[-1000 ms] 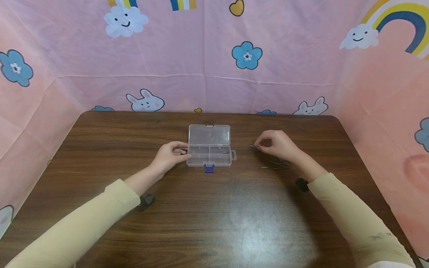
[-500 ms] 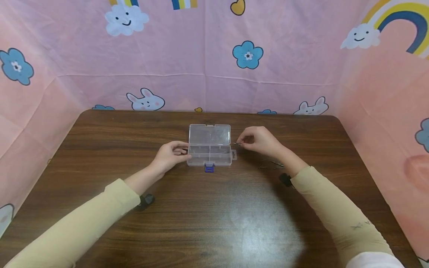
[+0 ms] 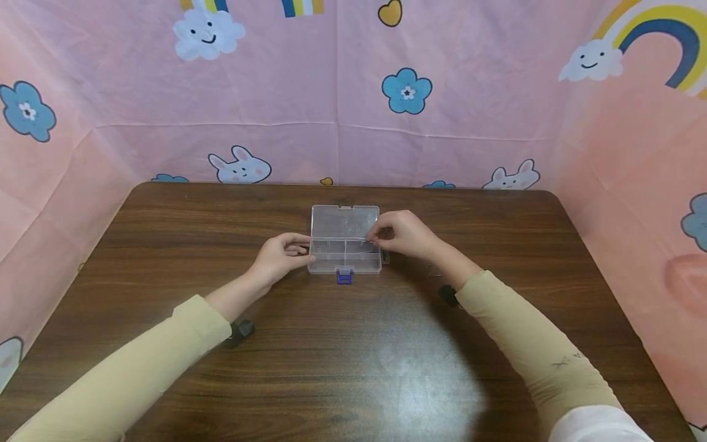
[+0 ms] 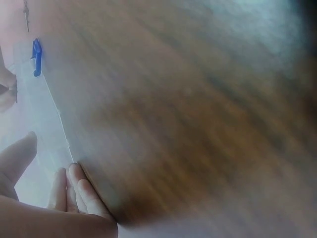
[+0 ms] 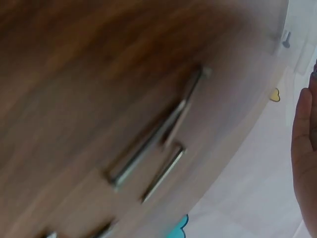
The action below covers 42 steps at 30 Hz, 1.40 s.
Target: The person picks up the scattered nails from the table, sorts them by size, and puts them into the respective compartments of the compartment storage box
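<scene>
Table, brown wood-grain surface [image 3: 342, 356]: carries the whole set; the box stands toward its far side, the loose pieces to the right.
Box, clear plastic with divided compartments [image 3: 326, 264]: lid raised on the far side; one slim grey metal nail [image 5: 287, 40] shows inside at the right end.
Right hand [image 3: 405, 234]: at the far right corner of the box, thumb and fingers closed in a pinch on a thin silvery nail [image 3: 369, 240].
Left hand [image 3: 283, 253]: thumb and fingers parted by the box's left end, which they hold; best held firm, thumb clear of the compartments.
Latch, blue plastic [image 3: 345, 278]: near edge, unfastened.
Loose nails, slender silver metal [image 5: 143, 148]: right of the box; blurred, exact count uncertain.
Handling, silvery nail: probably best lowered lengthwise, below the divider's top, before release.
</scene>
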Each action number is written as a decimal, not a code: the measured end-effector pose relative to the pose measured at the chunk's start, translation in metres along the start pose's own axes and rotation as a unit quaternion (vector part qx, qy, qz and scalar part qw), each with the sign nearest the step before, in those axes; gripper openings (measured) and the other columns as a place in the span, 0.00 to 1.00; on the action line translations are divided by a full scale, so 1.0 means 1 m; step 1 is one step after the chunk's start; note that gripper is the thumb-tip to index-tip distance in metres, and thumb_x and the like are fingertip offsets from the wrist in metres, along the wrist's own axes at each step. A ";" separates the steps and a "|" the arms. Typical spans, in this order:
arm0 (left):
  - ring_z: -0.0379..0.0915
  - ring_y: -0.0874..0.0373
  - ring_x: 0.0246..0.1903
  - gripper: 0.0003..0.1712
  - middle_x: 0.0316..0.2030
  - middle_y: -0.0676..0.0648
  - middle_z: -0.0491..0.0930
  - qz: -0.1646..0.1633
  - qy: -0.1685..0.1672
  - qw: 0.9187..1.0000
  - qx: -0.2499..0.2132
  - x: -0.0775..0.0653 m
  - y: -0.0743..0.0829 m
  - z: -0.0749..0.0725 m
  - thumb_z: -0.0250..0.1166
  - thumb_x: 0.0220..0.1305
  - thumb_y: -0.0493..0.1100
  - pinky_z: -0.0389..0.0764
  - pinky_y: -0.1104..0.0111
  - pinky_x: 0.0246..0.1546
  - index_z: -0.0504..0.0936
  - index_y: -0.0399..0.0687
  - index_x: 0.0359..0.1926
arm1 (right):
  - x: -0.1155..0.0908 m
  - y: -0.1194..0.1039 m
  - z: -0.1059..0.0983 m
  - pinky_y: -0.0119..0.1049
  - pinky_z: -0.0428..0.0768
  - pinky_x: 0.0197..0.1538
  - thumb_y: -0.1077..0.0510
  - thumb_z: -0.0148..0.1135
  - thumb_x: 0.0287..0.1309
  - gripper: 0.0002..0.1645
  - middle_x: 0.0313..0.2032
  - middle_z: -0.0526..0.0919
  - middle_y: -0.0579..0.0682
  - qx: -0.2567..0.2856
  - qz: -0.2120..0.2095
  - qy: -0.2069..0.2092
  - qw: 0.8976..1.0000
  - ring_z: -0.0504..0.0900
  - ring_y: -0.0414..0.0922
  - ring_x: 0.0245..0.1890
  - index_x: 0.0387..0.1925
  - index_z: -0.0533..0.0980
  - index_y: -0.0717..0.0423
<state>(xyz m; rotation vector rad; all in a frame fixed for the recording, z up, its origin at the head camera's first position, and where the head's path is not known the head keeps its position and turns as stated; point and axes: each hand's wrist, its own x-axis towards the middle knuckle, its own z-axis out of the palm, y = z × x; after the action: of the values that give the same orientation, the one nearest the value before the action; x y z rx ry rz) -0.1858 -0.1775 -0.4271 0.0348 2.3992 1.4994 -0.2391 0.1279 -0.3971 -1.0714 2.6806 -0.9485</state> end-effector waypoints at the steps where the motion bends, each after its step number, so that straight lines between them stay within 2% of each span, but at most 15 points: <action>1: 0.76 0.40 0.66 0.31 0.68 0.33 0.78 -0.001 0.000 1.000 0.000 0.000 0.000 0.000 0.70 0.72 0.38 0.77 0.51 0.72 0.74 0.34 0.71 | 0.001 -0.001 0.001 0.40 0.90 0.47 0.68 0.71 0.64 0.07 0.41 0.92 0.53 -0.001 -0.001 -0.003 1.000 0.88 0.47 0.40 0.41 0.90 0.58; 24: 0.76 0.40 0.66 0.31 0.67 0.33 0.78 -0.004 -0.001 1.000 -0.002 -0.001 -0.001 0.001 0.70 0.72 0.39 0.78 0.51 0.71 0.74 0.35 0.71 | 0.003 -0.005 0.013 0.36 0.90 0.44 0.68 0.74 0.62 0.06 0.40 0.93 0.51 -0.043 -0.020 -0.016 0.999 0.90 0.45 0.39 0.38 0.91 0.56; 32: 0.76 0.40 0.66 0.30 0.67 0.33 0.78 -0.002 -0.002 1.000 -0.002 0.001 -0.002 0.001 0.70 0.72 0.39 0.78 0.51 0.72 0.75 0.35 0.71 | 0.002 -0.001 0.010 0.38 0.90 0.48 0.68 0.73 0.63 0.07 0.43 0.92 0.52 -0.013 -0.007 -0.006 1.000 0.89 0.46 0.42 0.40 0.90 0.56; 42: 0.76 0.39 0.66 0.30 0.67 0.32 0.78 0.001 0.001 1.000 0.003 0.001 0.000 0.001 0.70 0.72 0.38 0.77 0.51 0.72 0.75 0.34 0.71 | -0.011 0.005 -0.012 0.48 0.90 0.50 0.68 0.73 0.63 0.08 0.41 0.91 0.53 0.026 0.021 0.035 0.999 0.87 0.50 0.43 0.43 0.90 0.59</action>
<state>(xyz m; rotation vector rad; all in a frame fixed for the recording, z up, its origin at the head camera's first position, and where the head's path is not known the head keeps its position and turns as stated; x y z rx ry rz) -0.1863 -0.1770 -0.4277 0.0376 2.4051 1.4944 -0.2373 0.1443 -0.3918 -0.9873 2.7046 -1.0608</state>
